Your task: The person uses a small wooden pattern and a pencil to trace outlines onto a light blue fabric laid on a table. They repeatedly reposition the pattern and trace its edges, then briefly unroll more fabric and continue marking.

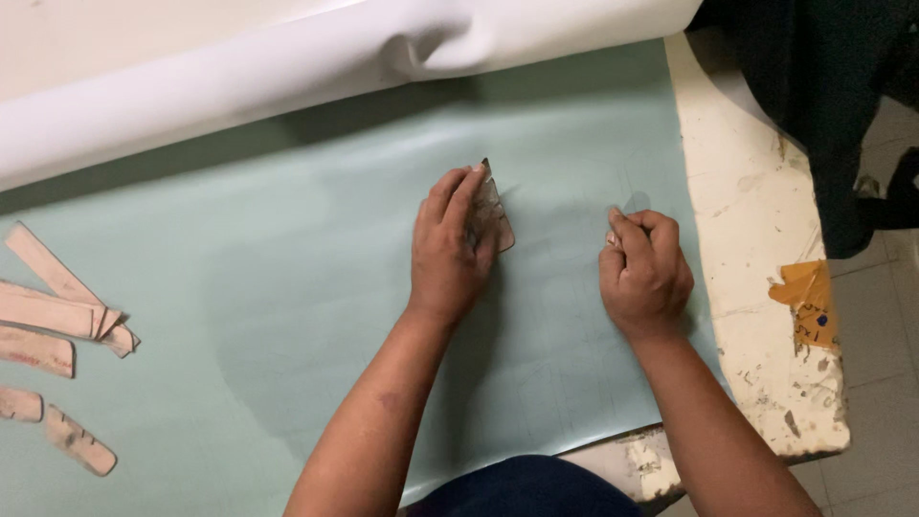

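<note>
A: What does the left hand (448, 251) press on the tabletop (756, 220)?

B: A small, worn template (490, 216), roughly triangular, lies flat on the pale green sheet (287, 287). The left hand covers most of it, fingers (458, 196) close together and laid across it, tips pointing toward 12 o'clock. Only the pointed top and the right edge of the template show.

A: And the right hand (646, 273)?

B: It sits at 3 o'clock from the template, a short way apart, curled into a loose fist. Its fingers (620, 233) pinch something small at the tips, touching the sheet; the item is too small to name.

A: Where does the sheet lie?

B: It covers nearly the whole tabletop. A chipped cream edge of the tabletop shows at 3 o'clock, with a torn patch of orange tape (809, 302) stuck to it.

A: What else is in view?

B: A white roll of material (287, 67) runs across the far side, at 12 o'clock. At 9 o'clock, well apart from both hands, several tan strips (53, 311) lie on the sheet, some overlapping. Dark cloth (833, 105) hangs beyond the tabletop at 2 o'clock.
</note>
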A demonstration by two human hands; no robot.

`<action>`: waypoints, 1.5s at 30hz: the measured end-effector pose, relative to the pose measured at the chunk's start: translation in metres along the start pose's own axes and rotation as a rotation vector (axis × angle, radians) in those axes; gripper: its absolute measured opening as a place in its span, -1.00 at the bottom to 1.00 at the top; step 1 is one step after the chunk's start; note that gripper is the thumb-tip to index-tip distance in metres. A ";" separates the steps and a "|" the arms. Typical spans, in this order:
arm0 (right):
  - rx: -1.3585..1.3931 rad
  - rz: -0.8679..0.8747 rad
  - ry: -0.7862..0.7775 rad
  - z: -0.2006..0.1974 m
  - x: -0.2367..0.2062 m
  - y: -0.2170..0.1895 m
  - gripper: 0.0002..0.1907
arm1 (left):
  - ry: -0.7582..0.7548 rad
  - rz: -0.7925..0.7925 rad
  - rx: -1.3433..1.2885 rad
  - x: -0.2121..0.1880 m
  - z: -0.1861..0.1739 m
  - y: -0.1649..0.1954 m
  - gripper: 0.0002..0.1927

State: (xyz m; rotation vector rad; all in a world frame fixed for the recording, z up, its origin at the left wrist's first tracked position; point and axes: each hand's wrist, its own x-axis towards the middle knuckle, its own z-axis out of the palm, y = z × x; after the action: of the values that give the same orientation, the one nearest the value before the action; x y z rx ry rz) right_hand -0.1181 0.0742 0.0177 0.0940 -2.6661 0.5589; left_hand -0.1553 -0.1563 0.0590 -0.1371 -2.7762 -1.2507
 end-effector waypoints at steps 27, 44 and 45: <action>0.025 -0.022 0.002 0.003 -0.004 0.005 -0.77 | -0.218 0.098 0.295 -0.019 -0.034 -0.003 -0.31; 0.021 -0.020 -0.021 0.002 -0.004 0.008 -0.76 | -0.245 0.110 0.400 -0.023 -0.015 -0.005 -0.29; 0.021 -0.019 -0.021 0.002 -0.004 0.007 -0.76 | -0.244 0.106 0.406 -0.023 -0.014 -0.005 -0.29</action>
State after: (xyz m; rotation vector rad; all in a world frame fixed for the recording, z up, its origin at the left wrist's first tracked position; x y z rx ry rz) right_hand -0.1165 0.0797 0.0113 0.1320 -2.6776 0.5825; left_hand -0.1321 -0.1716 0.0618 -0.4218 -3.1115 -0.6645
